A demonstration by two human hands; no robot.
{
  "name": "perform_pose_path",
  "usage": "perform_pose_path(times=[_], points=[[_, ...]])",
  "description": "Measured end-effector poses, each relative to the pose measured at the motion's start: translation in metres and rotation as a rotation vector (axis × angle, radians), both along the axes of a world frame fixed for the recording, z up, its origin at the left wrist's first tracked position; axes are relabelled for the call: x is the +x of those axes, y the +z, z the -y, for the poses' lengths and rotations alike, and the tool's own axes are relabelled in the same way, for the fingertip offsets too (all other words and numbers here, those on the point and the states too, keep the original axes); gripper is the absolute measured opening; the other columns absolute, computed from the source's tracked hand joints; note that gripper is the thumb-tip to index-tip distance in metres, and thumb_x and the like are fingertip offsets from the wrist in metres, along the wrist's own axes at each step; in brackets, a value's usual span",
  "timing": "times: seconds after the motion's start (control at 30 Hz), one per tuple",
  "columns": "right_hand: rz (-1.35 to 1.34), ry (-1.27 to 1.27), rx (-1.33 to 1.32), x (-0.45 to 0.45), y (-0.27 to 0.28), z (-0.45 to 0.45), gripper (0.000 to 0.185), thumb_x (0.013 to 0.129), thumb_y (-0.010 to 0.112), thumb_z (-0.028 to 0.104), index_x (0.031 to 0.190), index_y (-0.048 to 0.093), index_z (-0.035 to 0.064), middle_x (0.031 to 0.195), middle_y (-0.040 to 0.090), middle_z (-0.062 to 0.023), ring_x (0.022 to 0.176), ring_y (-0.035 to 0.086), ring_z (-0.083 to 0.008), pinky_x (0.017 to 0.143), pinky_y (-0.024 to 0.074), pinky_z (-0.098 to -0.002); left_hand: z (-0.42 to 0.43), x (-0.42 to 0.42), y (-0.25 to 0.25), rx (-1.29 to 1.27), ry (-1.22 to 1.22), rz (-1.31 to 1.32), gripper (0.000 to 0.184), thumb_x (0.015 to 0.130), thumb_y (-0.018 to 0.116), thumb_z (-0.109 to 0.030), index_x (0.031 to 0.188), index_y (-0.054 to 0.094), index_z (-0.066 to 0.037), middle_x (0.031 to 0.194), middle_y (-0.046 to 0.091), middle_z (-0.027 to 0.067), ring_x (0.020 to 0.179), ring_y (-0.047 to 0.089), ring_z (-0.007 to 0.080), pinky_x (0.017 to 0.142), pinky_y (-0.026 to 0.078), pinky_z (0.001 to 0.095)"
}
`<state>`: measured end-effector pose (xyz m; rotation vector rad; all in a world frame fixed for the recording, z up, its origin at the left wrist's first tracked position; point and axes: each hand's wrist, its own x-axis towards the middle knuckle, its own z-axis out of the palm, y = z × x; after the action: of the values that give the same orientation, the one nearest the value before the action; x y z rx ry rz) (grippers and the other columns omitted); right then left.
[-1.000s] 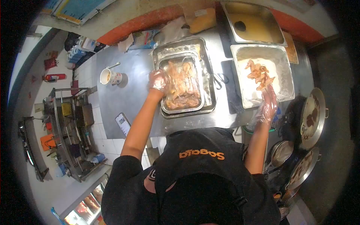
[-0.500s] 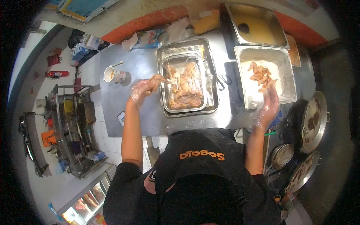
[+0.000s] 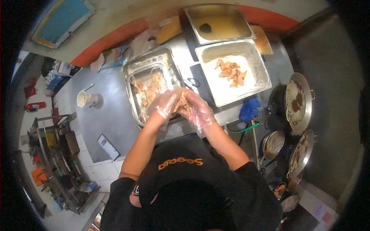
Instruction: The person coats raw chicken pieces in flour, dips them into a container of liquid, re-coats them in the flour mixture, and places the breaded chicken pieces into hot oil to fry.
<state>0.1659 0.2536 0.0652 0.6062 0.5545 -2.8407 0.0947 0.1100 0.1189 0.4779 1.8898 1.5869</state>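
Both my hands wear clear plastic gloves and meet over the near right corner of the metal tray (image 3: 129, 82) of raw chicken pieces (image 3: 148, 90). My left hand (image 3: 165, 104) and my right hand (image 3: 198, 109) are closed around a raw chicken piece (image 3: 182, 104), mostly covered by the fingers. To the right, a deep metal pan (image 3: 259, 82) contains white powder with several chicken pieces (image 3: 231, 73) lying on it. Black-handled scissors (image 3: 191, 82) rest between tray and pan.
A pan of yellowish liquid (image 3: 231, 23) stands at the back. A cup (image 3: 82, 99) and a phone (image 3: 108, 146) are on the table's left side. Large frying pans (image 3: 298, 103) and a strainer (image 3: 274, 144) are at the right. A blue bag (image 3: 250, 109) hangs near the front edge.
My left hand has moved right with a chicken piece, and my right hand has left the powder pan. They now meet over the tray's near corner. The view has turned.
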Motion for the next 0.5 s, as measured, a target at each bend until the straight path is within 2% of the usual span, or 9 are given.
perform_pose_path(times=[0.1,0.13,0.17,0.23,0.3,0.37,0.4,0.47,0.5], points=[[-0.028,-0.100,-0.083,0.004,0.013,-0.005,0.040,0.089,0.058,0.020,0.124,0.048,0.0031,0.118,0.054,-0.0144,0.108,0.056,-0.0275,0.091,0.0510,-0.0412,-0.037,0.010,0.065,-0.408,0.123,0.115,0.051,0.097,0.044,-0.038,0.132,0.044,-0.001,0.108,0.060,0.0165,0.098,0.058,0.0269,0.090,0.046,0.0390],[-0.010,-0.160,-0.112,0.004,0.013,-0.007,0.041,0.089,0.058,0.020,0.125,0.048,0.0031,0.119,0.054,-0.0143,0.109,0.055,-0.0280,0.092,0.0497,-0.0410,-0.036,0.018,-0.009,-0.324,0.041,-0.462,0.055,0.098,0.040,-0.038,0.138,0.033,-0.001,0.130,0.046,0.0219,0.119,0.046,0.0341,0.102,0.035,0.0450],[0.011,-0.214,-0.139,0.006,0.014,-0.008,0.041,0.089,0.058,0.020,0.125,0.047,0.0030,0.119,0.054,-0.0143,0.110,0.055,-0.0286,0.094,0.0483,-0.0408,-0.035,0.014,-0.040,-0.250,-0.185,-0.636,0.054,0.099,0.036,-0.037,0.139,0.034,0.000,0.144,0.030,0.0221,0.133,0.029,0.0369,0.107,0.025,0.0460],[-0.129,-0.261,-0.037,0.005,0.033,-0.014,0.042,0.087,0.062,0.020,0.122,0.049,0.0005,0.116,0.055,-0.0155,0.107,0.055,-0.0275,0.095,0.0464,-0.0405,-0.036,0.020,-0.019,-0.265,-0.206,-0.848,0.053,0.098,0.035,-0.036,0.139,0.034,-0.001,0.146,0.030,0.0192,0.134,0.029,0.0351,0.108,0.024,0.0448],[-0.024,-0.344,-0.021,-0.006,-0.003,-0.044,0.034,0.087,0.062,0.020,0.113,0.054,-0.0014,0.106,0.059,-0.0161,0.099,0.059,-0.0249,0.084,0.0527,-0.0376,-0.031,0.020,0.003,-0.304,-0.179,-1.039,0.050,0.097,0.036,-0.031,0.138,0.036,-0.001,0.148,0.028,0.0166,0.134,0.030,0.0335,0.108,0.024,0.0437],[-0.028,-0.356,0.329,-0.006,0.029,-0.072,0.033,0.088,0.060,0.023,0.111,0.056,-0.0005,0.098,0.061,-0.0116,0.089,0.060,-0.0219,0.078,0.0548,-0.0335,-0.016,0.015,-0.008,-0.508,0.052,-0.912,0.048,0.088,0.050,-0.026,0.130,0.044,-0.001,0.133,0.046,0.0184,0.120,0.044,0.0359,0.099,0.036,0.0437],[0.217,-0.437,0.647,-0.009,0.060,-0.070,0.042,0.086,0.062,0.025,0.118,0.054,-0.0001,0.098,0.060,-0.0099,0.087,0.059,-0.0187,0.075,0.0538,-0.0300,-0.004,0.013,-0.008,-0.603,0.185,-0.809,0.048,0.086,0.053,-0.026,0.127,0.047,-0.002,0.127,0.051,0.0187,0.115,0.049,0.0366,0.095,0.039,0.0439],[0.092,-0.332,1.138,-0.006,0.023,-0.126,0.068,0.081,0.067,0.019,0.139,0.036,-0.0014,0.121,0.053,-0.0142,0.103,0.055,-0.0212,0.092,0.0440,-0.0338,0.028,0.006,-0.030,-0.751,0.466,-0.763,0.047,0.082,0.057,-0.026,0.123,0.052,-0.004,0.113,0.059,0.0184,0.102,0.056,0.0380,0.087,0.045,0.0446],[0.455,-0.427,1.257,-0.014,0.059,-0.108,0.069,0.081,0.067,0.015,0.139,0.036,-0.0018,0.127,0.052,-0.0160,0.111,0.053,-0.0216,0.099,0.0375,-0.0344,0.049,-0.001,-0.056,-0.807,0.614,-0.826,0.046,0.081,0.058,-0.027,0.121,0.053,-0.005,0.105,0.062,0.0180,0.094,0.059,0.0388,0.082,0.048,0.0451]])
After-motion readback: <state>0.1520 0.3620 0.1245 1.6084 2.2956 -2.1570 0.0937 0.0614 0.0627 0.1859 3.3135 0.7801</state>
